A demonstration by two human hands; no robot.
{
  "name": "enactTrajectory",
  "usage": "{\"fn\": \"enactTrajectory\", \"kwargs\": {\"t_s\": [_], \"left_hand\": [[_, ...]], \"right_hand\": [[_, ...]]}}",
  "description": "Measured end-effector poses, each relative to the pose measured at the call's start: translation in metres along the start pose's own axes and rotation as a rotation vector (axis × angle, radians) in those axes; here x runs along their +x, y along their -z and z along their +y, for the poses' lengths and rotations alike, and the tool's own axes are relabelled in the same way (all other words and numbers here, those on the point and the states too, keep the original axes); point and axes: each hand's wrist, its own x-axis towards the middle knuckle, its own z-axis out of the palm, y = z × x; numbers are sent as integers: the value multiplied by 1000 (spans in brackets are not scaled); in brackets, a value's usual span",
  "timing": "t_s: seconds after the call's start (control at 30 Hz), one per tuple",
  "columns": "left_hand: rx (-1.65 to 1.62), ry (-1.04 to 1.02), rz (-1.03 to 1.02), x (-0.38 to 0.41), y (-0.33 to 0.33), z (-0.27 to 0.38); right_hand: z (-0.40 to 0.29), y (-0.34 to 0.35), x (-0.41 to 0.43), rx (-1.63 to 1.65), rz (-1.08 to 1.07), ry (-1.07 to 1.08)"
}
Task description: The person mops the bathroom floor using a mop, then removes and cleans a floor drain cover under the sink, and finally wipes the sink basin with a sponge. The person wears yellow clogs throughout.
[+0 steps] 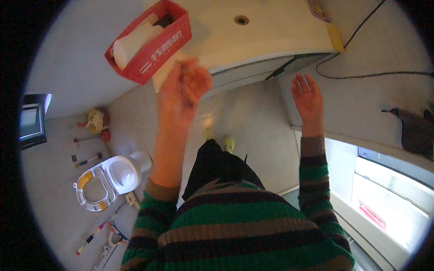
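Observation:
My left hand (190,83) is raised in front of a red box (159,57), its fingers curled inward. Blur and shadow hide whether anything is between them. The box bears white writing and contains a white roll (135,44), and a dark item (165,21) lies at its far end. Beyond both hands is a cream-coloured basin (271,34) with a round drain (241,20). My right hand (308,98) hangs in the air near the cabinet front (244,74) under the basin, fingers spread and nothing in it.
A white toilet (123,172) with its seat raised stands at left. Cleaning tools, including a long-handled tool (91,238), line the wall near a bin (95,120). A black cable (379,73) runs along the right wall, above a hanging dark cloth (417,130) and a doorway (339,162).

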Motion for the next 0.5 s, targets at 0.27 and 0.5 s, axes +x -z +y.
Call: {"fn": "enactTrajectory", "kwargs": {"t_s": [0.27, 0.5], "left_hand": [[-621, 170, 102, 264, -86, 32], [-573, 51, 369, 437, -107, -4]], "right_hand": [[2, -85, 155, 315, 141, -144], [8, -100, 270, 286, 200, -184]]}}
